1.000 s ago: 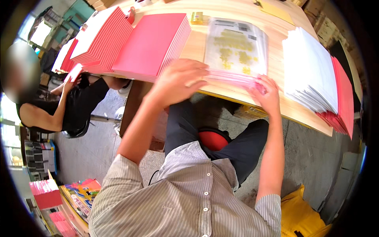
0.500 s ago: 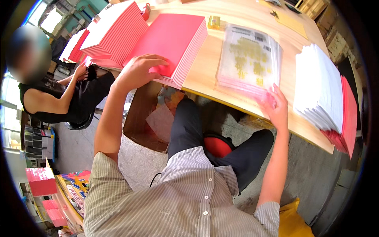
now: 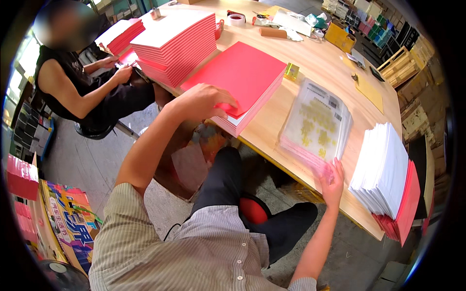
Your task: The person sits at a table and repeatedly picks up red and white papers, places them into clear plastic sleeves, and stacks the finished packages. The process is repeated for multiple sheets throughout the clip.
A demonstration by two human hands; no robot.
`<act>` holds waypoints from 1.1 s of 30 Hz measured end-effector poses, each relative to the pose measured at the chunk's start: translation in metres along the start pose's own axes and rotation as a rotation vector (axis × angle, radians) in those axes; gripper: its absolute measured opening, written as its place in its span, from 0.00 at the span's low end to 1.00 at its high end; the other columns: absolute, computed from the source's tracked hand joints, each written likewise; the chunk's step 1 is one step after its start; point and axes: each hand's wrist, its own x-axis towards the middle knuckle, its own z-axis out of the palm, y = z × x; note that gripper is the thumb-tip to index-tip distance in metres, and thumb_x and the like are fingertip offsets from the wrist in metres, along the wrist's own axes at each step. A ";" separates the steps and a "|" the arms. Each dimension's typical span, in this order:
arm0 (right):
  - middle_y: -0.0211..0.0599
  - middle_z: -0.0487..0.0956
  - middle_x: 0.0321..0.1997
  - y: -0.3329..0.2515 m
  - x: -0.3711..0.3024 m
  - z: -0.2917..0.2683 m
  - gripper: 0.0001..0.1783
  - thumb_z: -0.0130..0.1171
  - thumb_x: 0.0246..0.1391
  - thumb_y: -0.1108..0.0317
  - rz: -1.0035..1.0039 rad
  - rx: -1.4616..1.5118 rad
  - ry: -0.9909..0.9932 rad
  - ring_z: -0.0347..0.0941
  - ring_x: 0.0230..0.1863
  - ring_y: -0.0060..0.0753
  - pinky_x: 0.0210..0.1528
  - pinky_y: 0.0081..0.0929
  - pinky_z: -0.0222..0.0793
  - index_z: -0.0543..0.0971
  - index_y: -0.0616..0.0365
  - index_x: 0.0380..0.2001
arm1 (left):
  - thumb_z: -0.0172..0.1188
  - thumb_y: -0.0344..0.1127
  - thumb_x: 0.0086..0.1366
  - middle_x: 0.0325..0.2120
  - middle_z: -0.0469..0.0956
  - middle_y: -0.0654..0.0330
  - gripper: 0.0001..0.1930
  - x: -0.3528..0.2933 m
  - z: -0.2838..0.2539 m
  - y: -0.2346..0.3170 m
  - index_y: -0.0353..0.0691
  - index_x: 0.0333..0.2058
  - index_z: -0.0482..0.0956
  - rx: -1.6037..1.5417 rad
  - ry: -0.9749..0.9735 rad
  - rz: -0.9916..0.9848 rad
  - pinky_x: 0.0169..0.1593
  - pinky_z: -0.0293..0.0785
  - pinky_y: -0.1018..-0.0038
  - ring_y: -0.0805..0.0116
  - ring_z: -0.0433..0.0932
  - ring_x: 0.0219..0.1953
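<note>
A stack of red-covered booklets lies on the wooden table in front of me. My left hand is at its near corner, fingers curled over the top booklet; that corner looks slightly raised, with white showing beneath. To the right lies a pile of clear plastic bags with pink edges, dark printed patches and yellow-green marks. My right hand pinches the pink edge at the pile's near right corner, over the table's front edge.
Taller red-and-white booklet stacks stand at the left, beside a seated person. White sheets with red covers stand at the right. Farther back are a yellow box, a tape roll and a brown tube. An open carton sits below the table.
The view has tilted up and turned, showing more of the far table. My left hand stays at the booklet corner, which now looks slightly raised. My right hand stays at the bags' edge.
</note>
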 end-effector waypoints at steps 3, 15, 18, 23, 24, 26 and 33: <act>0.45 0.69 0.70 0.000 -0.001 0.000 0.26 0.66 0.51 0.69 0.013 0.018 -0.003 0.58 0.74 0.50 0.73 0.43 0.53 0.79 0.62 0.55 | 0.72 0.36 0.53 0.48 0.83 0.58 0.21 0.002 -0.003 0.000 0.44 0.47 0.84 0.005 -0.045 -0.029 0.56 0.74 0.63 0.56 0.79 0.52; 0.46 0.70 0.69 0.003 -0.003 0.003 0.23 0.66 0.52 0.70 0.039 0.047 0.028 0.59 0.73 0.50 0.73 0.42 0.54 0.80 0.62 0.53 | 0.71 0.34 0.54 0.49 0.83 0.57 0.21 -0.001 -0.001 0.003 0.42 0.48 0.84 0.020 -0.038 -0.055 0.58 0.74 0.63 0.56 0.79 0.54; 0.47 0.70 0.69 0.000 0.000 0.003 0.22 0.66 0.54 0.69 0.016 0.062 0.025 0.60 0.73 0.50 0.72 0.42 0.55 0.80 0.62 0.53 | 0.70 0.34 0.55 0.49 0.83 0.57 0.18 0.000 -0.005 0.003 0.42 0.47 0.85 -0.003 -0.051 -0.088 0.58 0.74 0.64 0.56 0.79 0.53; 0.47 0.70 0.69 -0.003 -0.001 0.002 0.22 0.66 0.55 0.68 0.048 0.084 0.026 0.61 0.72 0.50 0.72 0.42 0.56 0.80 0.63 0.53 | 0.74 0.35 0.50 0.49 0.83 0.58 0.22 0.001 -0.002 0.005 0.43 0.46 0.85 0.018 -0.037 -0.088 0.57 0.76 0.64 0.57 0.81 0.52; 0.47 0.70 0.69 -0.002 -0.001 0.002 0.22 0.67 0.55 0.68 0.046 0.082 0.026 0.61 0.72 0.50 0.72 0.42 0.56 0.80 0.63 0.53 | 0.75 0.35 0.49 0.49 0.83 0.58 0.23 0.002 -0.002 0.005 0.43 0.47 0.85 0.019 -0.041 -0.082 0.57 0.76 0.64 0.58 0.81 0.52; 0.47 0.70 0.69 -0.001 -0.002 0.002 0.22 0.67 0.55 0.67 0.040 0.078 0.027 0.61 0.72 0.50 0.71 0.42 0.56 0.80 0.63 0.53 | 0.75 0.35 0.50 0.49 0.83 0.58 0.23 0.002 -0.003 0.007 0.43 0.47 0.85 0.024 -0.056 -0.089 0.57 0.76 0.64 0.57 0.81 0.52; 0.45 0.70 0.70 -0.004 -0.001 0.000 0.22 0.66 0.56 0.67 0.061 0.053 0.025 0.62 0.72 0.48 0.71 0.40 0.56 0.80 0.64 0.53 | 0.65 0.32 0.61 0.54 0.79 0.54 0.13 -0.003 0.002 0.007 0.41 0.46 0.82 0.018 -0.036 -0.156 0.53 0.78 0.62 0.54 0.82 0.50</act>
